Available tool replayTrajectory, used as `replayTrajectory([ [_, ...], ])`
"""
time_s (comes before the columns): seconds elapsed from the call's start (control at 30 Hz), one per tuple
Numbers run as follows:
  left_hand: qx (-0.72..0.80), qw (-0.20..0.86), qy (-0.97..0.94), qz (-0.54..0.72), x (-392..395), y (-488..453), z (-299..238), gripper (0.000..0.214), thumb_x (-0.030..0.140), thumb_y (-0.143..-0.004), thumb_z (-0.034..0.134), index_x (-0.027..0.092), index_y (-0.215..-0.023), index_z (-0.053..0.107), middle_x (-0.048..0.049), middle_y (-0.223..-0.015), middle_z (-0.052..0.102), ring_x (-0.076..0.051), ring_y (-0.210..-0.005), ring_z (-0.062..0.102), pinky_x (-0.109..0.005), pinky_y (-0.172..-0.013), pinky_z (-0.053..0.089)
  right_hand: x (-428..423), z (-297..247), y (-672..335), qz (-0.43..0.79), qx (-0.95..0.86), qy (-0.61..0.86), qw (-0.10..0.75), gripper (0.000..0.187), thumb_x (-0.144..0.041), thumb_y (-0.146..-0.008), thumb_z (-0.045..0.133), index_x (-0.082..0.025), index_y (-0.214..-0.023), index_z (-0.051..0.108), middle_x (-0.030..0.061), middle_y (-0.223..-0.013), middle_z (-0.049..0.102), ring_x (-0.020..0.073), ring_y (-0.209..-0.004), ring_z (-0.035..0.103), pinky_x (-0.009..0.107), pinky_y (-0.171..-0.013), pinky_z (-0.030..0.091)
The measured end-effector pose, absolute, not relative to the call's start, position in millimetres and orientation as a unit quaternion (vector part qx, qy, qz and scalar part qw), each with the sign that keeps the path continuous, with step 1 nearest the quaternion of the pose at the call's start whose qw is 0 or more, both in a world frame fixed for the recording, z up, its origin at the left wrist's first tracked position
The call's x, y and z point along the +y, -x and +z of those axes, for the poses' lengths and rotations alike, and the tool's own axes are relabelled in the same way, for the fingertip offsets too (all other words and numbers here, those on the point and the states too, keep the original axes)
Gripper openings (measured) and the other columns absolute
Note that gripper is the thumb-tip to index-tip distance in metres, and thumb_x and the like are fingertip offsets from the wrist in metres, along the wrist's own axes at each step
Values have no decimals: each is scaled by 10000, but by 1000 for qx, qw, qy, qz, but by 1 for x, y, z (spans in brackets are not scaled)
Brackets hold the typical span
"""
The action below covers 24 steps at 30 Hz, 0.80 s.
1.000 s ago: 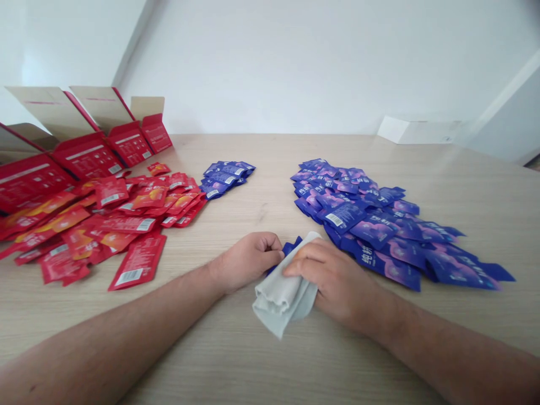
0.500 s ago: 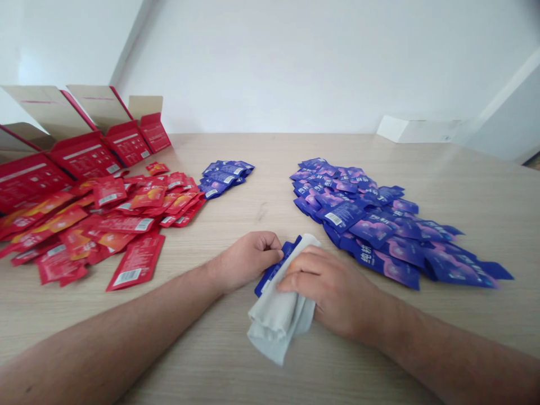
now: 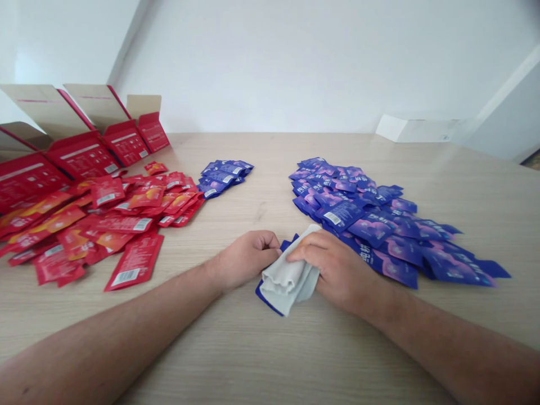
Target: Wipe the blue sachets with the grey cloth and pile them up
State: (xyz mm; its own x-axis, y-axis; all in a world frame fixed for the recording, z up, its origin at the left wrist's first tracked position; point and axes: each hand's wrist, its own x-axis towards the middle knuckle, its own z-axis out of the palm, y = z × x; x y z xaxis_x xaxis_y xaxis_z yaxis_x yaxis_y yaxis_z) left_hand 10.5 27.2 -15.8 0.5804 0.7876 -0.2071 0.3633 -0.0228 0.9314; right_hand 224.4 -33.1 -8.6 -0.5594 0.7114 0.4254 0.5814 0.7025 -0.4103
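Note:
My left hand (image 3: 248,256) is closed on the left edge of a blue sachet (image 3: 266,298) just above the table. Most of that sachet is covered by a folded white cloth (image 3: 287,275), so only its lower edge and upper corner show. Gripping the cloth from the right, my right hand (image 3: 333,267) presses it over the sachet. Close beyond my right hand spreads a large pile of blue and purple sachets (image 3: 343,216), overlapping, some with a barcode side up.
A smaller stack of blue sachets (image 3: 223,177) lies at the middle back. Many red and orange sachets (image 3: 139,225) cover the left side. Behind them stand several red cartons (image 3: 84,154) with raised flaps. A white box (image 3: 413,129) rests against the wall, far right.
My right hand has moved the cloth up and slightly right across the blue sachet, uncovering the sachet's lower edge. My left hand keeps its hold in nearly the same place.

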Motion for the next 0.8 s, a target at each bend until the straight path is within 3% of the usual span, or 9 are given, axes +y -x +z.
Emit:
replayTrajectory([
  [0.2,419,542,-704,187,27,-11,-14,151,310,-820,605,173,-771,565,58,-617,498,-80,-542,421,-195,-489,311,-40,-6,-220,124,-911,299,257,172,-156,-894,656,-202,-1056,694,50,-1001,680,209,-966,576,344,-875,463],
  [0.4,412,568,-686,195,26,-12,-16,123,287,-818,586,169,-788,567,51,-632,516,-81,-542,418,-199,-482,313,-32,-9,-226,123,-874,372,288,203,-132,-903,630,-190,-1091,680,72,-1049,667,225,-990,576,388,-913,453],
  [0.57,421,543,-702,187,26,-11,-14,147,301,-829,596,166,-783,561,55,-626,488,-79,-551,408,-197,-492,312,-40,-5,-220,134,-907,308,254,161,-162,-902,649,-207,-1049,694,48,-1002,675,212,-957,575,350,-861,456],
  [0.8,415,558,-693,188,26,-12,-14,129,284,-827,587,165,-784,561,52,-636,501,-78,-547,411,-198,-489,317,-35,-10,-223,122,-878,365,283,190,-132,-891,643,-193,-1065,689,65,-1015,667,217,-960,580,370,-880,461],
])
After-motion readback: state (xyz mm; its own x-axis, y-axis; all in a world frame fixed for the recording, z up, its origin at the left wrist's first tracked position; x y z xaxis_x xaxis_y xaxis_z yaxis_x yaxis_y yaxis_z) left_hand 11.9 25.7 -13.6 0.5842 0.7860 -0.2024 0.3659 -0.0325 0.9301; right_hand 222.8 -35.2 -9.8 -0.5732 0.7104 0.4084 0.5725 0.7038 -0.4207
